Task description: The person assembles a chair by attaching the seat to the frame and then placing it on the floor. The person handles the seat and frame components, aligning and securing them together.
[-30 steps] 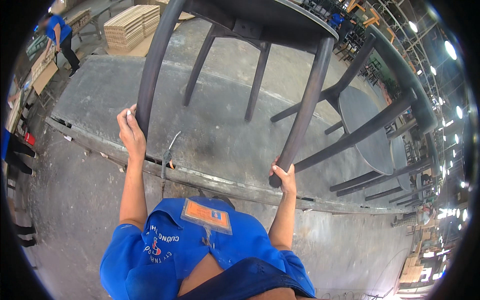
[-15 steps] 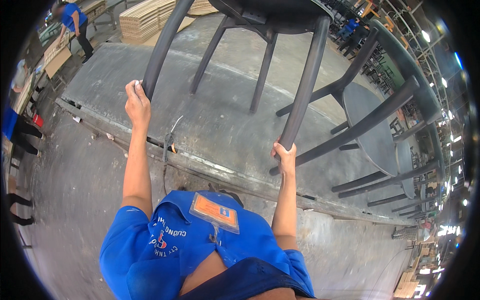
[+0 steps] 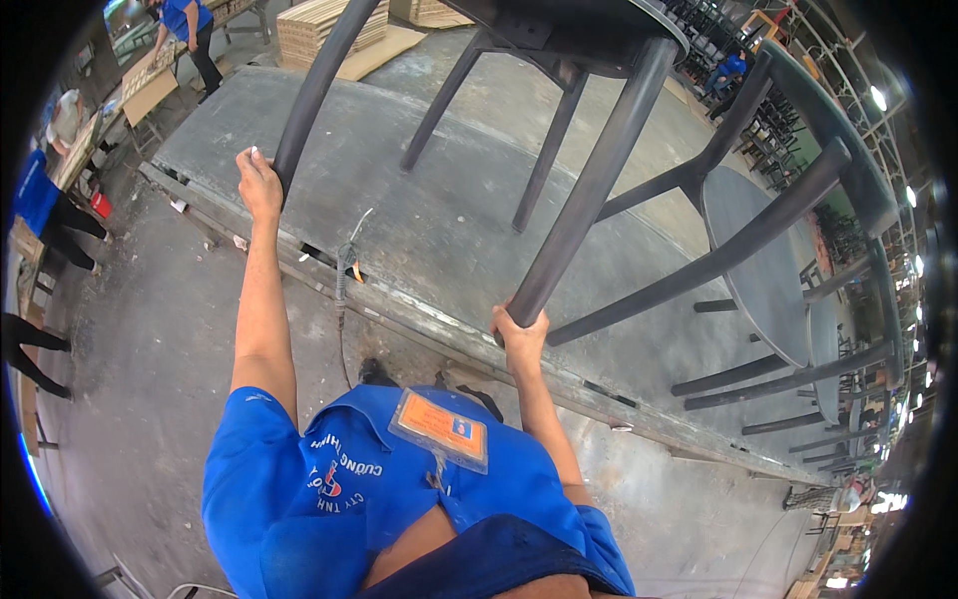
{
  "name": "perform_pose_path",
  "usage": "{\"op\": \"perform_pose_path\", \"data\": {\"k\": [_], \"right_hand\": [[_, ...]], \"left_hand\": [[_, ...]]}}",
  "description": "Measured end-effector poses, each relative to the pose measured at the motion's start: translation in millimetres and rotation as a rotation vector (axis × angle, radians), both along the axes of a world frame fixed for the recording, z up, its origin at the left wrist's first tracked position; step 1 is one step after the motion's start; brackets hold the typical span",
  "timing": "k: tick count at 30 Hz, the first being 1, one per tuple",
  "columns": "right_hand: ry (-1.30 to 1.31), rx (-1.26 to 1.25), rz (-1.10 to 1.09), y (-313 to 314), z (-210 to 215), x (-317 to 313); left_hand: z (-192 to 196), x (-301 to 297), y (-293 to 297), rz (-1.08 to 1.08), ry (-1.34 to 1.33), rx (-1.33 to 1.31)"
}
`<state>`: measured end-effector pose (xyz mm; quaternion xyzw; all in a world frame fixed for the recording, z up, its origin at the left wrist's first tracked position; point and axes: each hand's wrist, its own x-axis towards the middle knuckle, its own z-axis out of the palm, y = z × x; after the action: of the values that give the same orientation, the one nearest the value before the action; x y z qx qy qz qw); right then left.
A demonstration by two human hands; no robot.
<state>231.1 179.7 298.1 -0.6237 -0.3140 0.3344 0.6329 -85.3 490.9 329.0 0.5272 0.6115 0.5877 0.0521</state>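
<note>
A dark, almost black chair (image 3: pixel 609 140) stands before me, the underside of its seat at the top edge of the view. My right hand (image 3: pixel 521 336) is wrapped around the lower end of its near right leg. At the near left leg (image 3: pixel 310 105), my left hand (image 3: pixel 260 187) is closed against the lower end. A small white bit shows at its fingertips; I cannot tell what it is. Both legs are held near the front edge of a grey platform (image 3: pixel 419 225). The chair's upper part is cut off.
A second dark chair (image 3: pixel 753 250) lies close on the right, with more chairs behind it. A cable (image 3: pixel 340 290) hangs over the platform's edge. Stacked boards (image 3: pixel 324 35) are at the back, and co-workers (image 3: pixel 188 35) work at tables on the left.
The near right leg has come leftward and closer to me with my right hand on it. My left hand has shifted slightly left, and the view has turned a little.
</note>
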Motion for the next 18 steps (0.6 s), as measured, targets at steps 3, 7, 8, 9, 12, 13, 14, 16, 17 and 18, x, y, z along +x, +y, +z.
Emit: {"op": "perform_pose_path", "data": {"k": [3, 7, 8, 9, 12, 13, 14, 16, 17, 18], "right_hand": [[0.038, -0.025, 0.027, 0, 11, 0], [-0.012, 0.066, 0.044, 12, 31, 14], [0.001, 0.093, 0.041, 17, 37, 18], [0.007, 0.131, 0.042, 22, 42, 23], [0.011, 0.081, 0.011, 39, 61, 36], [0.014, 0.093, 0.018, 44, 67, 41], [0.043, 0.123, 0.015, 50, 74, 46], [0.084, 0.171, 0.016, 64, 86, 57], [0.095, 0.186, 0.021, 70, 92, 63], [0.086, 0.183, 0.025, 76, 98, 69]], "left_hand": [[-5, -6, 8, -0.002, 0.096, -0.040], [1, 2, 17, -0.020, 0.083, -0.049], [8, 7, 21, -0.012, 0.088, -0.058], [16, 12, 25, -0.003, 0.091, -0.068], [47, 31, 38, -0.025, 0.093, -0.186], [57, 38, 41, -0.022, 0.104, -0.207], [66, 45, 45, -0.035, 0.106, -0.216], [83, 59, 54, -0.051, 0.142, -0.246], [91, 64, 59, -0.050, 0.176, -0.266], [97, 70, 65, -0.051, 0.186, -0.273]]}}
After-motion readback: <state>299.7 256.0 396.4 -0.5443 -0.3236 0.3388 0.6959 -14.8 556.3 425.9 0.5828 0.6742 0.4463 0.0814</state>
